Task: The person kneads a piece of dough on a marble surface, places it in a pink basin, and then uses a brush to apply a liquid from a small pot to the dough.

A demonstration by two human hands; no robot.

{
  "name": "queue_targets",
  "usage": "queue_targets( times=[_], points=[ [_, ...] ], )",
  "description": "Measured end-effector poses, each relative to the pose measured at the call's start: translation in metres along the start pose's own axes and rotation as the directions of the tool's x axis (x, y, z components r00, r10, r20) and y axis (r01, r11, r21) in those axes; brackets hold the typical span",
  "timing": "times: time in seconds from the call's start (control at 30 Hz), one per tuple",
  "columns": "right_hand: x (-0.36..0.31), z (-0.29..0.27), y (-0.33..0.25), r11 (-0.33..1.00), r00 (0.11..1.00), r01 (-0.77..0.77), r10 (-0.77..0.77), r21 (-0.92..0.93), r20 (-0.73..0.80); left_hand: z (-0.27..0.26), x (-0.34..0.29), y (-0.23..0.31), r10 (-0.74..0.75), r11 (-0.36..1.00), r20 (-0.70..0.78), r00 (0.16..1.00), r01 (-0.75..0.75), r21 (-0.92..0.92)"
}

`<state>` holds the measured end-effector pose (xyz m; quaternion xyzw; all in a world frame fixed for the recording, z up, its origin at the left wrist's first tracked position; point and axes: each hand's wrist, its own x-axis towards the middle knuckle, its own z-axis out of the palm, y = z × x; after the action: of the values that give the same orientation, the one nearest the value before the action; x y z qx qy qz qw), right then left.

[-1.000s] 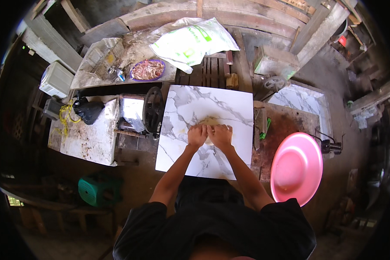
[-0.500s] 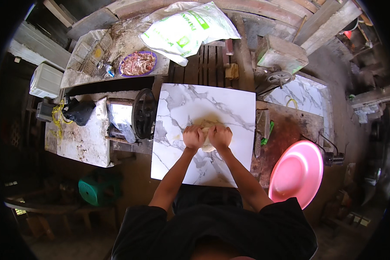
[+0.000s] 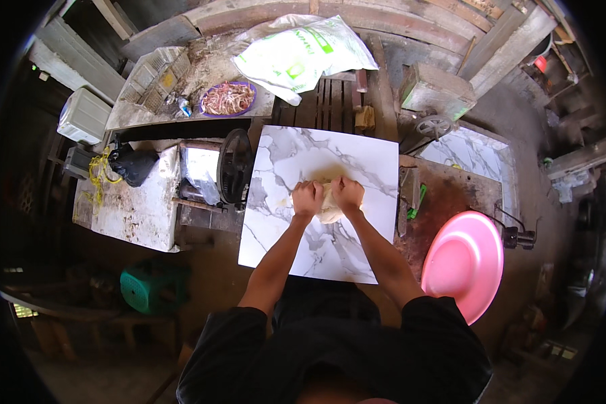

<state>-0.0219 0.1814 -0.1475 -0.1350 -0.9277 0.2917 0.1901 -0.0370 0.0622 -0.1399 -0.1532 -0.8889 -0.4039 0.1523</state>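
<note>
A pale lump of dough (image 3: 329, 210) lies on the white, grey-veined marble-look board (image 3: 283, 249). My left hand (image 3: 308, 198) grips its left side with curled fingers. On its right side my right hand (image 3: 348, 194) is closed in the same way, thumbs toward the middle. Between my hands the near part of the dough bulges out; its far side is partly covered by my fingers. Both forearms reach straight in from the near edge of the board.
A pink basin (image 3: 464, 269) stands at the right. Left of the board is a machine with a dark wheel (image 3: 236, 167). Farther off are a purple-rimmed tray (image 3: 252, 94) of pale strips, a white-green sack (image 3: 310, 57) and a hand-wheel (image 3: 434, 126). A green stool (image 3: 136, 291) sits lower left.
My hands have shifted slightly up in the picture with the dough, and more of the dough shows between them. The surroundings have moved a little with my head.
</note>
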Motion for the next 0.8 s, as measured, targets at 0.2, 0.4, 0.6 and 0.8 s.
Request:
queue_targets(
  times=[0.2, 0.4, 0.6, 0.8],
  points=[
    [0.006, -0.026, -0.022, 0.972, 0.975, 0.200, -0.186, 0.120, -0.119, -0.016, 0.006, 0.008, 0.011, 0.998, -0.052, 0.999, -0.014, -0.057],
    [0.006, -0.030, -0.017, 0.984, 0.992, 0.130, -0.129, 0.125, -0.016, -0.013, 0.015, 0.014, 0.056, 0.998, 0.049, 0.997, -0.056, 0.001],
    [0.019, -0.019, -0.015, 0.980, 0.960, 0.165, -0.133, -0.113, 0.245, 0.004, 0.022, -0.008, 0.076, 0.996, 0.130, 0.989, -0.080, 0.026],
    [0.001, -0.022, -0.016, 0.989, 0.900, 0.123, -0.074, -0.088, 0.430, -0.015, 0.019, 0.000, -0.063, 0.998, 0.476, 0.877, 0.056, 0.028]
  ],
)
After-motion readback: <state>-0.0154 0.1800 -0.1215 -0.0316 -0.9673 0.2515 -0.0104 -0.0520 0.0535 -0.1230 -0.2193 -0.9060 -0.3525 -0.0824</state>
